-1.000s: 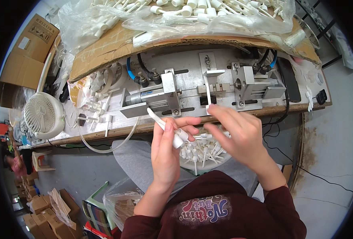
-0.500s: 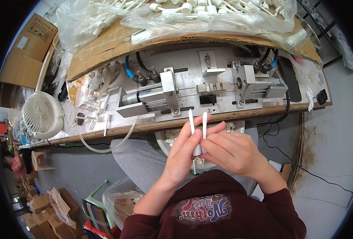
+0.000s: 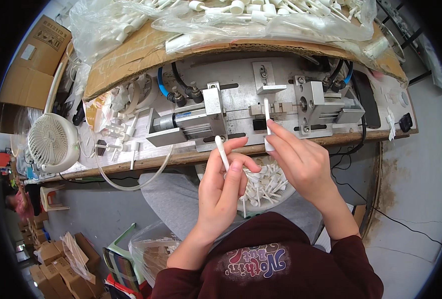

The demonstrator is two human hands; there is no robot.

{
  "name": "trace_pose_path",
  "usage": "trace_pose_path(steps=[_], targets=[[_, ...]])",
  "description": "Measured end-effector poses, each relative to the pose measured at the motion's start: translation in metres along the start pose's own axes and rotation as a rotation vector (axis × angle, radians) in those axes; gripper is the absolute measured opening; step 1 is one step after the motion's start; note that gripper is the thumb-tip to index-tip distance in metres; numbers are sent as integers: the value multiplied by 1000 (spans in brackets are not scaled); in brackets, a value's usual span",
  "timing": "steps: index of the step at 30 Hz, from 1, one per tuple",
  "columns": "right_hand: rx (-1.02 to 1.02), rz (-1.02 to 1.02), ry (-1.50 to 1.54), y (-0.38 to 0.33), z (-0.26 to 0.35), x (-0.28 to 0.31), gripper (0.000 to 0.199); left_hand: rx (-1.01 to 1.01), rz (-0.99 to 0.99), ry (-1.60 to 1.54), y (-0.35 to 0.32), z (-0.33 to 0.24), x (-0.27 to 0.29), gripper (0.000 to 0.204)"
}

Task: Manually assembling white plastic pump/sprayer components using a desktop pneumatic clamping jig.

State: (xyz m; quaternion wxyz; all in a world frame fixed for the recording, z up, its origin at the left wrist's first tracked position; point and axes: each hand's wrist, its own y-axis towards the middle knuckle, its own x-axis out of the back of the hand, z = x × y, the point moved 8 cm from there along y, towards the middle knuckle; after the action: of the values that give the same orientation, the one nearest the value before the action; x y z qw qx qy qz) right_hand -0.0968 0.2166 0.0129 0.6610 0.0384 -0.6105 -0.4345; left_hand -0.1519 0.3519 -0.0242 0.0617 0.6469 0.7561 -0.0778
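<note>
White fan: stands at your table's (image 3: 148, 164) left end, near the front edge (image 3: 55, 142).
Loose capped sticks: lie near the front edge, just right of the fan (image 3: 115, 145).
Left cylinder: metal, mounted behind the front edge, left of the middle (image 3: 191, 119).
Left hand: your fingers are partly curled, index stretched out, with a white stick in their grasp, before the front edge (image 3: 221, 187).
Left stick: leans between your thumb and index; its rounded tip pokes out beyond them, its lower end hidden in your hand (image 3: 221, 149).
Bowl: sits in your lap below the front edge, heaped with white capped sticks (image 3: 290, 193).
Right stick: its capped end lies at your right fingertips, its shaft running away from you, over the small clamp block (image 3: 282, 107); whether they touch, you cannot tell (image 3: 268, 113).
Right hand: thumb and fingers close narrowly about that cap, at the front edge (image 3: 303, 164).
Right cylinder: mounted right of the block (image 3: 326, 107).
Black phone-like slab: lies toward the table's right edge (image 3: 369, 105).
</note>
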Motion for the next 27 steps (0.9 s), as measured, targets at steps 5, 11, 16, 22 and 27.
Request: trace_pose_path(steps=[5,11,16,22,27], targets=[[60,125,-200,16,8,-5,18,20,-6,16,-2,-5,-2,49],[24,189,-207,23,5,-9,15,-13,31,-122,-4,-7,-7,73],[22,199,-198,26,7,-11,16,-71,10,-77,-2,-26,-4,64],[-32,122,84,31,-6,10,29,-385,-64,368,-15,-55,18,42],[-219,-152,240,89,-45,71,18,-594,-135,709,-8,-67,7,40]])
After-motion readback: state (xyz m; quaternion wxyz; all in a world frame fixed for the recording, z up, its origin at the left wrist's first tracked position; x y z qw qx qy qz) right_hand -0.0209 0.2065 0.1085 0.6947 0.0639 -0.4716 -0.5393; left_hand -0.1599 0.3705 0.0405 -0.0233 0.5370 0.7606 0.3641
